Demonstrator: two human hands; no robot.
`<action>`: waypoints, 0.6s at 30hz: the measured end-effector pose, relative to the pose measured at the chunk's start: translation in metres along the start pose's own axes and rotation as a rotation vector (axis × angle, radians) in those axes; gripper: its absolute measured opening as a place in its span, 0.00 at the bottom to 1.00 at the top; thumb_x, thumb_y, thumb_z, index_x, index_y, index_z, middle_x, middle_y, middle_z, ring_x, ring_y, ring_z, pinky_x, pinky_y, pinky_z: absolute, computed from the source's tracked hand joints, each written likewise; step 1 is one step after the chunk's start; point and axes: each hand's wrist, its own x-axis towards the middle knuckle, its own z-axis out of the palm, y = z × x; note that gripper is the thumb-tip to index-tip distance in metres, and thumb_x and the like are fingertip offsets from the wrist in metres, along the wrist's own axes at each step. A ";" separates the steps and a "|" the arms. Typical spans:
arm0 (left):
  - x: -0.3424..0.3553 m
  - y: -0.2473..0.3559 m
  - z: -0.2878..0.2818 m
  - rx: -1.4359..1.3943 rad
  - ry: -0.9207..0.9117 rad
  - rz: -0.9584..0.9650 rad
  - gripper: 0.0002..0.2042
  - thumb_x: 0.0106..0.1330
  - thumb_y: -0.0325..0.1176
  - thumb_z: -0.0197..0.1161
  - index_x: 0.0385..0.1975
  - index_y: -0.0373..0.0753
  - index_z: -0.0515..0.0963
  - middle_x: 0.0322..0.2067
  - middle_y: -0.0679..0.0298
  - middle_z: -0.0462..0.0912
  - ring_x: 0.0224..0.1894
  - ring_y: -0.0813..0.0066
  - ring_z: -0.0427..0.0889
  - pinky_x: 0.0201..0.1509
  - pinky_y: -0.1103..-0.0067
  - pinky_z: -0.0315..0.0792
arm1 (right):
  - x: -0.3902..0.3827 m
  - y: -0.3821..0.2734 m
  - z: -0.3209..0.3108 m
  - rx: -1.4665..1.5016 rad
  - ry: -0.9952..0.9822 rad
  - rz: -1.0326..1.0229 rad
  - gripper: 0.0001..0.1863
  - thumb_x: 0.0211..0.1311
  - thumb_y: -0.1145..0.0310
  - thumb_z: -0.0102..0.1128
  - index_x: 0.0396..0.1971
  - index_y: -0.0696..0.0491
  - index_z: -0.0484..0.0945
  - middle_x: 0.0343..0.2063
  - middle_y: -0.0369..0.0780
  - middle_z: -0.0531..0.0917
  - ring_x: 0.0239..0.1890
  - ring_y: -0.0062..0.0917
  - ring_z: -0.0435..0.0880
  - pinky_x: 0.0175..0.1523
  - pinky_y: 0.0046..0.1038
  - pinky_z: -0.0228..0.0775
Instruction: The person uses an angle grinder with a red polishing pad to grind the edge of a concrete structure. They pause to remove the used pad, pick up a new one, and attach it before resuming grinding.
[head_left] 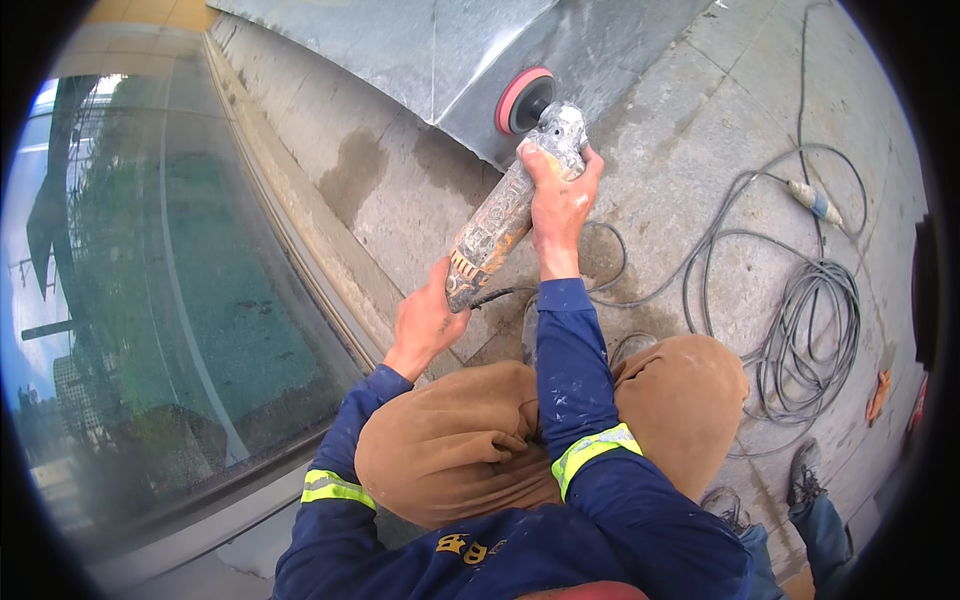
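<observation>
Both my hands hold a dusty angle grinder (pixel 491 230) fitted with a round pad (pixel 525 100) that has a pinkish-red rim and a dark back. My right hand (pixel 562 205) is wrapped round the tool near its metal head. At the rear end, by the power cord, my left hand (pixel 425 322) grips the body. The pad stands tilted over a grey stone slab (pixel 480 60) near its corner; whether it touches the surface I cannot tell. The slab's near part looks darker and wet.
A glass pane (pixel 190 290) in a frame runs along the left. Dark cable (pixel 810 330) lies coiled on the concrete floor at right, with a white-and-blue connector (pixel 815 202). Another person's shoes (pixel 805 470) and jeans show at lower right, near a small orange item (pixel 878 397).
</observation>
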 end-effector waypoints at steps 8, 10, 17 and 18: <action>0.000 -0.003 0.003 -0.015 0.048 0.016 0.36 0.49 0.30 0.66 0.62 0.38 0.62 0.27 0.41 0.82 0.33 0.36 0.82 0.37 0.54 0.75 | -0.004 -0.013 0.003 -0.048 -0.016 -0.073 0.43 0.49 0.62 0.78 0.59 0.67 0.62 0.49 0.52 0.76 0.51 0.34 0.78 0.58 0.33 0.70; 0.002 0.002 -0.001 -0.012 0.046 0.042 0.36 0.49 0.30 0.66 0.62 0.38 0.62 0.27 0.40 0.82 0.33 0.36 0.82 0.37 0.54 0.75 | 0.001 -0.008 0.002 -0.076 -0.004 -0.078 0.43 0.49 0.63 0.78 0.59 0.67 0.62 0.49 0.52 0.76 0.50 0.34 0.79 0.57 0.33 0.71; -0.003 -0.005 0.004 0.015 -0.008 -0.043 0.36 0.50 0.31 0.67 0.62 0.39 0.61 0.27 0.40 0.82 0.32 0.36 0.82 0.36 0.54 0.76 | -0.008 -0.017 0.003 -0.011 -0.042 0.015 0.42 0.51 0.63 0.77 0.59 0.67 0.63 0.50 0.51 0.75 0.52 0.33 0.77 0.58 0.32 0.69; -0.003 -0.008 0.004 0.008 0.008 -0.045 0.36 0.50 0.31 0.67 0.63 0.39 0.61 0.27 0.40 0.82 0.32 0.36 0.82 0.36 0.54 0.76 | -0.009 -0.021 0.005 -0.033 -0.045 -0.021 0.42 0.51 0.63 0.77 0.59 0.67 0.62 0.49 0.51 0.76 0.51 0.33 0.78 0.58 0.32 0.70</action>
